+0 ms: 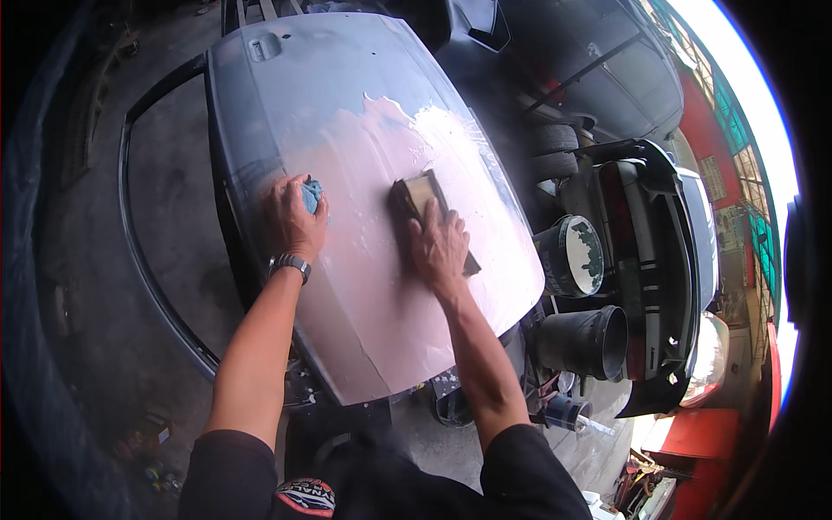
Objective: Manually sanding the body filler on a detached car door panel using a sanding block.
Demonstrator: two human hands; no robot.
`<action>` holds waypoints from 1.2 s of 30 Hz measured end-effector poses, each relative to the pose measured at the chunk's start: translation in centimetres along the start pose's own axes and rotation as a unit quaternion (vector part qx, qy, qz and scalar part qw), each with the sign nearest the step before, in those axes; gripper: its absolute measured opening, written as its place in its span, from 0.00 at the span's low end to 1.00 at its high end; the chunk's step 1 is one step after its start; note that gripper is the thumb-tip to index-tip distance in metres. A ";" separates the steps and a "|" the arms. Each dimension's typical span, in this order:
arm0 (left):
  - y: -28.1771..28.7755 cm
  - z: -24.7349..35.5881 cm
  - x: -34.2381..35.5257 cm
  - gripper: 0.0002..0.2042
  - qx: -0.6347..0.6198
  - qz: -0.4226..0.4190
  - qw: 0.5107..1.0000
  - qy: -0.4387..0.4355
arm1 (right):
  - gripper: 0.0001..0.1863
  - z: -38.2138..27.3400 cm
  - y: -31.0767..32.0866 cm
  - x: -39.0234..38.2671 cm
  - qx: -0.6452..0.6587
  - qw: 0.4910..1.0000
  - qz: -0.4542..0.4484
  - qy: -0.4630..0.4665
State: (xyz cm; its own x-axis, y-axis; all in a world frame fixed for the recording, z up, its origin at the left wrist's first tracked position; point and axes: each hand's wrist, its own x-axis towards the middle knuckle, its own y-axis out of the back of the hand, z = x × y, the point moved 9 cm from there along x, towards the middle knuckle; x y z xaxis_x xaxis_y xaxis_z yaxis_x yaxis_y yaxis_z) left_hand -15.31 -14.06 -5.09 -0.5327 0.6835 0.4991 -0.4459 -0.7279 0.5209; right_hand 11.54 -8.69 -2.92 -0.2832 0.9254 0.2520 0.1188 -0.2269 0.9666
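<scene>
A car door panel (338, 329) lies flat in front of me, grey toward the far end and coated with pale pink material over the nearer part. Near its left side, my left hand (297, 217) is closed around a crumpled blue cloth or sponge (312, 192), resting on the panel. My right hand (440, 243) grips a rectangular sanding block (421, 187), worn tan on top with dark edges, held against the pink surface right of centre. The panel's recessed handle (264, 47) shows at the far left corner.
An empty window frame (130, 217) juts left from the panel. At right stand a white-topped bucket (582, 256), a dark bucket (589, 342), stacked tyres (555, 152) and upright body parts (660, 277). A vehicle (607, 69) is behind, a red cabinet (693, 433) at lower right.
</scene>
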 end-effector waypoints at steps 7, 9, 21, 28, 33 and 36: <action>0.2 0.2 0.3 0.20 -0.038 0.001 0.999 -0.004 | 0.41 1.7 2.5 -2.9 0.001 0.997 -0.066 0.029; -0.6 1.1 0.1 0.20 -0.062 0.005 0.998 -0.008 | 0.34 7.0 1.6 2.9 -0.011 0.998 -0.038 -0.044; 1.1 0.5 0.1 0.19 0.053 0.002 0.999 0.004 | 0.37 -2.7 0.7 -9.3 0.012 0.988 -0.086 0.125; -0.3 2.0 -0.2 0.19 0.022 0.008 1.000 -0.004 | 0.30 -2.7 -0.3 8.6 0.013 0.995 0.043 0.087; 1.1 -0.1 -0.2 0.19 0.015 0.018 1.000 -0.013 | 0.36 -4.2 -0.4 -3.3 0.020 0.988 -0.052 0.147; 0.9 -0.4 0.0 0.18 0.010 0.024 1.000 -0.002 | 0.41 -3.1 1.7 -10.8 0.021 0.980 -0.111 0.164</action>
State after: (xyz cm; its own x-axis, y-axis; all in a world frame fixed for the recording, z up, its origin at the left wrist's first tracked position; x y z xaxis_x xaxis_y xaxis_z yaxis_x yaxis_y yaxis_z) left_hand -15.99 -14.70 -4.88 -0.5502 0.6474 0.5274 -0.4055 -0.7593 0.5090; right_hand 11.85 -20.02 -3.88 -0.5965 0.8015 0.0431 0.0567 -0.0114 0.9983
